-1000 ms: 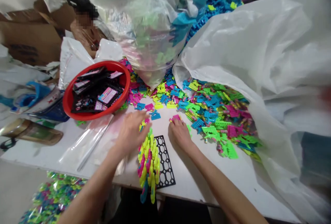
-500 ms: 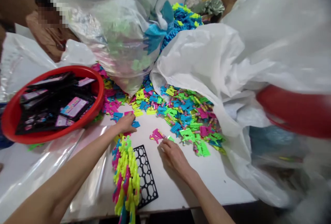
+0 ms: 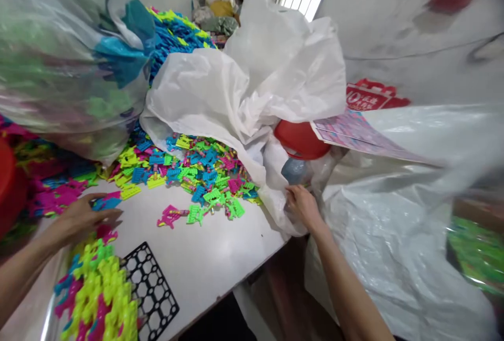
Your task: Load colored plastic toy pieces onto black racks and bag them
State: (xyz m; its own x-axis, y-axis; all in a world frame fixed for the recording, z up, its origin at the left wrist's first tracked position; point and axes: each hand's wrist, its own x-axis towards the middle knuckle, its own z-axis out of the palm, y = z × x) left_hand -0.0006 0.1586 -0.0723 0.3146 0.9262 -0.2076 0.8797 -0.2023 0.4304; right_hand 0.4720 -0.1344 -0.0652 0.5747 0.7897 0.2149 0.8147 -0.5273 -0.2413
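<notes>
My left hand (image 3: 84, 217) is at the left of the white table, thumb and fingers closed around a blue plastic toy (image 3: 107, 202), with a pink one touching it. Below that hand lies a stack of yellow, pink and blue plastic toys (image 3: 100, 293), beside a black plastic grid (image 3: 151, 288). My right hand (image 3: 303, 204) is past the table's right edge, its fingers curled at the edge of a white plastic bag (image 3: 275, 194). A pink toy (image 3: 170, 216) and a green toy (image 3: 194, 214) lie apart from the colourful heap (image 3: 205, 165).
A large filled plastic bag (image 3: 71, 78) stands at the back left, near a red basin (image 3: 10, 188). Another red container (image 3: 301, 138) sits among the bags at right. Printed sheets (image 3: 362, 136) rest on white sheeting (image 3: 378, 215). The table (image 3: 197, 262) ends at lower right.
The view has swung right. My right hand has left the table beside the pink toy and reached right to the bag. My left hand stays near the blue and pink toys.
</notes>
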